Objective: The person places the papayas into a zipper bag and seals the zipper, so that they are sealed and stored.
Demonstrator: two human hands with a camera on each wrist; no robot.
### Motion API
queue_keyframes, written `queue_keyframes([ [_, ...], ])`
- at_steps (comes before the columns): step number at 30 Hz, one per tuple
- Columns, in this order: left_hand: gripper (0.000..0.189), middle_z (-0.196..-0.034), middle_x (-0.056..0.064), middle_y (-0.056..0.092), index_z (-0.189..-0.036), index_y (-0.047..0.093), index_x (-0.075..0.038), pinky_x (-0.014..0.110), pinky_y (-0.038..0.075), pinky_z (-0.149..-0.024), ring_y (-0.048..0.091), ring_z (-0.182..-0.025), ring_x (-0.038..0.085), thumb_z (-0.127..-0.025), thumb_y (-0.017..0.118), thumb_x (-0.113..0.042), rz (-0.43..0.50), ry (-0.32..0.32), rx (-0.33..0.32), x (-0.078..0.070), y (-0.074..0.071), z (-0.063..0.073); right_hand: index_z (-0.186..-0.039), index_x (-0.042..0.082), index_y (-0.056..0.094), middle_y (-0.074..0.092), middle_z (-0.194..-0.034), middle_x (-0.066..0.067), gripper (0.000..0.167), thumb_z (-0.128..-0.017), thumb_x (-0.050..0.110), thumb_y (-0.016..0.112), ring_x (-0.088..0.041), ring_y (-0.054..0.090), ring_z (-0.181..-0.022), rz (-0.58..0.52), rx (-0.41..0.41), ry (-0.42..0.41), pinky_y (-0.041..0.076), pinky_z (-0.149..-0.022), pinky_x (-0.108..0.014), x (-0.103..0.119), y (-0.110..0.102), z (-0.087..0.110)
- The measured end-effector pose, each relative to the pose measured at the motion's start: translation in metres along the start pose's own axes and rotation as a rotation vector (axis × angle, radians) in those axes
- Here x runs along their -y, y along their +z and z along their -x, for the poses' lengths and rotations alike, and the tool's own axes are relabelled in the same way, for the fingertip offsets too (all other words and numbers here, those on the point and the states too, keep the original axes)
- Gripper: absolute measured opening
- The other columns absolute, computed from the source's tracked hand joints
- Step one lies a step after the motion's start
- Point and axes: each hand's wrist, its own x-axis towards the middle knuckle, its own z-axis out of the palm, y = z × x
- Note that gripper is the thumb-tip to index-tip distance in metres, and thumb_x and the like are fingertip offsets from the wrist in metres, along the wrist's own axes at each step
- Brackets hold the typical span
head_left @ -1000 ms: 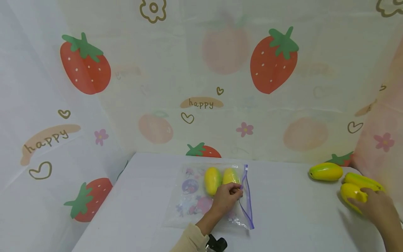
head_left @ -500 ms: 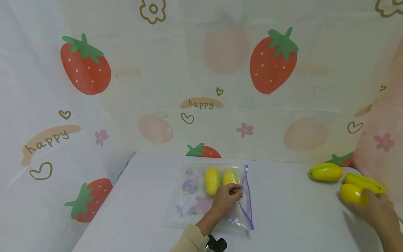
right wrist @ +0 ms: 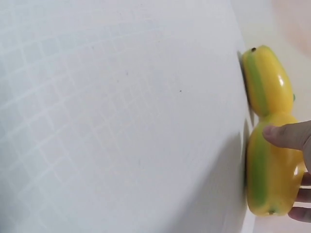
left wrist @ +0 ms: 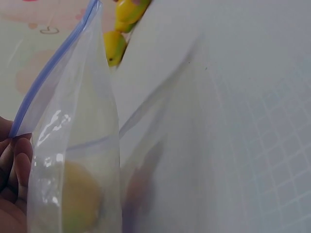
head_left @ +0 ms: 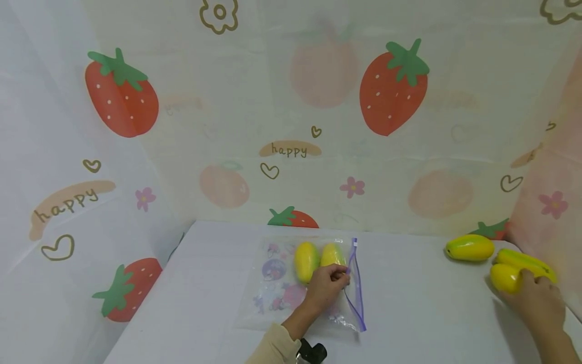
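Observation:
On the white table lies a clear zip bag [head_left: 273, 298] with printed pictures and a purple zip edge, its mouth facing right. Inside rest two yellow-green mangoes [head_left: 306, 262]. My left hand [head_left: 325, 285] pinches the upper side of the bag's mouth near the zip, holding it raised; the left wrist view shows the purple strip [left wrist: 46, 70] between the fingertips. At the far right my right hand [head_left: 538, 303] grips a yellow mango [head_left: 504, 278], thumb on one side and fingers around the other. In the right wrist view that mango [right wrist: 272, 170] has a green stripe.
Another mango [head_left: 470, 248] lies behind the held one, and a long yellow-green fruit [head_left: 525, 264] sits right beside it. A black object [head_left: 312, 351] shows below the left wrist. A strawberry-printed curtain [head_left: 291, 101] stands along the table's back and sides.
The right hand's fingers have closed around the front mango at the right, which stays about where it was. The left hand and bag have hardly moved.

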Motion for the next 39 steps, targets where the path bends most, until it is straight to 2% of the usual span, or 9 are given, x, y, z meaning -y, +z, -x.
queue_keyframes([
  [6,0.021,-0.082,0.003,0.071,-0.105,0.072,-0.003,0.013,0.048,-0.067,0.054,-0.07,-0.001,-0.091,0.066,-0.017,-0.003,0.004,0.003,-0.002,-0.002,-0.001,-0.119,-0.018,0.027,0.038,-0.097,-0.042,0.081,-0.087,0.044,0.067,-0.052,0.045,-0.085,0.022,-0.058,-0.03,0.043,-0.073,-0.058,0.0,0.004,-0.002],
  [11,0.02,-0.082,0.003,0.07,-0.105,0.072,-0.003,0.013,0.047,-0.067,0.053,-0.069,-0.001,-0.091,0.066,-0.016,-0.002,0.001,0.007,-0.003,-0.003,0.001,-0.12,-0.019,0.026,0.039,-0.102,-0.042,0.077,-0.087,0.038,0.066,-0.054,0.045,-0.089,0.026,-0.04,-0.028,0.043,-0.078,-0.061,0.002,0.003,-0.003],
  [15,0.021,-0.082,0.002,0.07,-0.105,0.072,-0.003,0.013,0.047,-0.067,0.053,-0.069,-0.001,-0.091,0.066,-0.016,-0.009,0.004,0.009,-0.003,-0.004,0.002,-0.12,-0.021,0.028,0.039,-0.101,-0.041,0.077,-0.085,0.036,0.067,-0.052,0.047,-0.086,0.026,-0.043,-0.034,0.044,-0.074,-0.057,0.002,0.002,-0.006],
  [18,0.02,-0.082,0.002,0.07,-0.105,0.072,-0.004,0.013,0.048,-0.068,0.054,-0.07,-0.001,-0.091,0.065,-0.017,-0.015,0.006,0.009,-0.002,-0.004,0.001,-0.123,-0.02,0.028,0.037,-0.102,-0.042,0.079,-0.085,0.037,0.067,-0.052,0.046,-0.086,0.01,-0.012,-0.024,0.044,-0.07,-0.054,0.003,0.001,-0.008],
  [22,0.021,-0.083,0.004,0.072,-0.106,0.072,-0.003,0.014,0.049,-0.069,0.055,-0.07,-0.002,-0.09,0.066,-0.016,-0.018,0.018,0.009,0.0,-0.005,0.0,-0.128,-0.018,0.026,0.031,-0.108,-0.045,0.084,-0.084,0.04,0.067,-0.055,0.041,-0.093,-0.066,0.047,-0.019,0.044,-0.075,-0.059,0.003,0.0,-0.007],
  [26,0.021,-0.084,0.005,0.072,-0.106,0.072,-0.002,0.013,0.048,-0.068,0.054,-0.069,-0.003,-0.09,0.065,-0.016,-0.016,0.024,0.013,0.0,-0.004,0.0,-0.136,-0.018,0.024,0.027,-0.115,-0.047,0.091,-0.084,0.042,0.069,-0.056,0.036,-0.1,-0.177,0.072,-0.041,0.039,-0.085,-0.066,0.004,-0.002,-0.001],
  [31,0.022,-0.083,0.004,0.071,-0.106,0.072,-0.002,0.013,0.048,-0.068,0.054,-0.069,-0.002,-0.091,0.065,-0.016,-0.012,0.021,0.011,-0.003,-0.004,0.001,-0.138,-0.017,0.027,0.028,-0.125,-0.049,0.09,-0.088,0.048,0.065,-0.059,0.034,-0.107,-0.283,0.034,-0.146,0.035,-0.087,-0.07,0.013,-0.004,0.003],
  [35,0.021,-0.083,0.004,0.071,-0.105,0.072,-0.002,0.013,0.047,-0.068,0.054,-0.069,-0.001,-0.091,0.066,-0.016,-0.003,0.015,0.003,-0.004,-0.003,0.0,-0.135,-0.018,0.032,0.036,-0.131,-0.046,0.085,-0.09,0.048,0.063,-0.057,0.042,-0.11,-0.363,0.056,-0.262,0.043,-0.084,-0.062,0.027,-0.005,0.004],
  [39,0.022,-0.083,0.004,0.071,-0.106,0.072,-0.002,0.013,0.047,-0.067,0.053,-0.069,-0.001,-0.091,0.066,-0.016,0.0,0.01,0.002,-0.003,-0.002,0.0,-0.138,-0.017,0.033,0.04,-0.131,-0.044,0.087,-0.09,0.05,0.062,-0.053,0.05,-0.108,-0.42,0.128,-0.291,0.053,-0.075,-0.048,0.044,-0.003,0.009],
])
